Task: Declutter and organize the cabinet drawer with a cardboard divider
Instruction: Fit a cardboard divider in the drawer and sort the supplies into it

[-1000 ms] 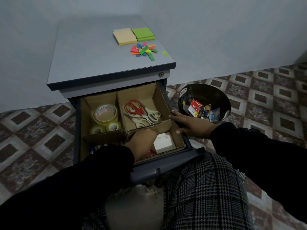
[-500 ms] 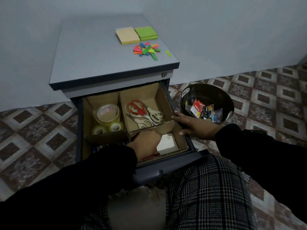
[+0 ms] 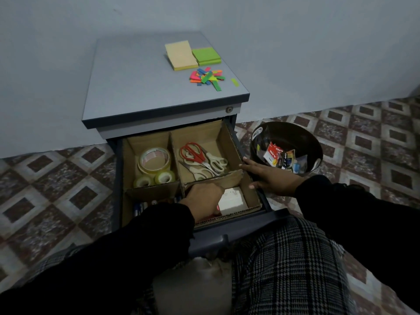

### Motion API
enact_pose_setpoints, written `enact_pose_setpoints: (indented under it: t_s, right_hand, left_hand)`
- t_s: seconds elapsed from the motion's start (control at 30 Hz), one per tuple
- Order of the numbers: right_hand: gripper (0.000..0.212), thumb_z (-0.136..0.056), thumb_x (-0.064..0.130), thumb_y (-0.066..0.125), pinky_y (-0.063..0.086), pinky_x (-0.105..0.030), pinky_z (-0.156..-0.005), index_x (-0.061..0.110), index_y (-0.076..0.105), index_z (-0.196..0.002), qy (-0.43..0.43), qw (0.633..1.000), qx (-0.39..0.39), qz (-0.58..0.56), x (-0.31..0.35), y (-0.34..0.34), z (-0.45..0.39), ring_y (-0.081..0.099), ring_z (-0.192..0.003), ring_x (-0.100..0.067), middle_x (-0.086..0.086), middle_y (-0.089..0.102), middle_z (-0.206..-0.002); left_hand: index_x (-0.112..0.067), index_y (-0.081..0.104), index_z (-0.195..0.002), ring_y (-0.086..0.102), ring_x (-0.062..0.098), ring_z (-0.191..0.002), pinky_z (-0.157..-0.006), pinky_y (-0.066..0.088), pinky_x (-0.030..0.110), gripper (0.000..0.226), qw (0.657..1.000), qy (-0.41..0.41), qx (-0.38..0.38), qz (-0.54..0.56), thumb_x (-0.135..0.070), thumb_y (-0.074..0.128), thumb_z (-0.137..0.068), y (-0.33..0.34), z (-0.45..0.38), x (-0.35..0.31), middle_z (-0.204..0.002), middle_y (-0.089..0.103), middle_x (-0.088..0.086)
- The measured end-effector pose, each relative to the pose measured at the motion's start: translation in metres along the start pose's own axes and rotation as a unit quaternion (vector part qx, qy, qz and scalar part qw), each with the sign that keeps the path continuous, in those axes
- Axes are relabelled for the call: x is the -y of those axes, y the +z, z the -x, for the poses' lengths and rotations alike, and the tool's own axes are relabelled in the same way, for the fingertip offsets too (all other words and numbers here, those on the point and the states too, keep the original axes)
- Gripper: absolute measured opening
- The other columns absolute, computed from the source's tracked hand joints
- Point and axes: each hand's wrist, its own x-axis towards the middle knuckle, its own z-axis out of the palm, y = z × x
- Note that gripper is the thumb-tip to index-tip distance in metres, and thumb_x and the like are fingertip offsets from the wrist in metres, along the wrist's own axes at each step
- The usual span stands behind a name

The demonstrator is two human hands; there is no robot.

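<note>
Inside the open grey cabinet drawer (image 3: 229,226), the brown cardboard divider (image 3: 159,192) makes four compartments. My left hand (image 3: 204,198) reaches into the front right one beside a white box (image 3: 233,197); its fingers are hidden, so I cannot tell their grip. My right hand (image 3: 270,178) lies flat, fingers straight, on the drawer's right edge. Tape rolls (image 3: 154,164) sit back left, scissors (image 3: 202,159) back right.

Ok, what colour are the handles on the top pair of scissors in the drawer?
Red handles on the top scissors, clearest in the head view.
</note>
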Motion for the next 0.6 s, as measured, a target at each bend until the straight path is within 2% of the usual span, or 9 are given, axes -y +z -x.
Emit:
enact_pose_setpoints:
  t_s: [0.1, 0.17, 0.23, 0.3, 0.37, 0.6]
  right_hand:
    - [0.064, -0.095, 0.031, 0.050, 0.026, -0.030, -0.111, 0.029, 0.015, -0.149, 0.001, 1.000, -0.003, 0.013, 0.000, -0.002, -0.001, 0.024, -0.142, -0.016, 0.010, -0.004, -0.158]
    - [0.063, -0.094, 0.032, 0.053, 0.026, -0.029, -0.110, 0.028, 0.021, -0.148, -0.007, 0.999, -0.015, 0.040, 0.002, -0.005, 0.000, 0.027, -0.141, -0.017, 0.008, 0.002, -0.158]
    - [0.058, -0.092, 0.035, 0.055, 0.031, -0.029, -0.108, 0.027, 0.030, -0.145, -0.013, 0.997, -0.039, 0.068, 0.005, -0.012, 0.000, 0.035, -0.136, -0.018, 0.005, 0.018, -0.156]
    - [0.051, -0.091, 0.037, 0.055, 0.037, -0.030, -0.103, 0.026, 0.040, -0.139, -0.011, 0.995, -0.077, 0.068, 0.010, -0.022, -0.002, 0.046, -0.126, -0.019, 0.001, 0.041, -0.144]
    - [0.044, -0.091, 0.035, 0.055, 0.041, -0.029, -0.097, 0.025, 0.048, -0.133, -0.007, 0.992, -0.111, 0.059, 0.017, -0.035, -0.006, 0.052, -0.117, -0.018, -0.001, 0.053, -0.132]
    - [0.021, -0.091, 0.028, 0.057, 0.047, -0.028, -0.082, 0.019, 0.065, -0.108, -0.032, 0.977, -0.205, 0.039, 0.039, -0.105, -0.040, 0.062, -0.096, -0.016, 0.000, 0.067, -0.106]
  left_hand:
    - [-0.016, 0.055, -0.124, 0.057, 0.027, -0.110, -0.083, 0.046, 0.033, 0.045, 0.999, -0.003, -0.006, 0.036, -0.033, 0.067, -0.084, -0.009, 0.003, 0.006, -0.118, 0.062, 0.008]
    - [-0.018, 0.057, -0.117, 0.059, 0.026, -0.102, -0.077, 0.046, 0.033, 0.036, 0.997, -0.006, -0.010, 0.076, -0.034, 0.065, -0.085, -0.018, 0.005, 0.013, -0.110, 0.064, 0.007]
    - [-0.019, 0.060, -0.106, 0.060, 0.023, -0.095, -0.075, 0.050, 0.034, 0.025, 0.994, -0.005, -0.027, 0.109, -0.032, 0.063, -0.085, -0.029, 0.008, 0.020, -0.101, 0.065, 0.004]
    - [-0.019, 0.062, -0.101, 0.061, 0.020, -0.090, -0.075, 0.051, 0.034, 0.018, 0.990, -0.008, -0.053, 0.134, -0.028, 0.060, -0.085, -0.042, 0.010, 0.028, -0.097, 0.065, 0.002]
    - [-0.020, 0.063, -0.100, 0.060, 0.016, -0.088, -0.071, 0.049, 0.029, 0.017, 0.986, -0.014, -0.076, 0.148, -0.027, 0.060, -0.085, -0.058, 0.011, 0.036, -0.095, 0.065, -0.001]
    - [-0.020, 0.066, -0.090, 0.061, 0.010, -0.075, -0.067, 0.049, 0.030, 0.013, 0.967, -0.040, -0.150, 0.202, -0.032, 0.066, -0.083, -0.113, -0.002, 0.076, -0.080, 0.066, -0.005]
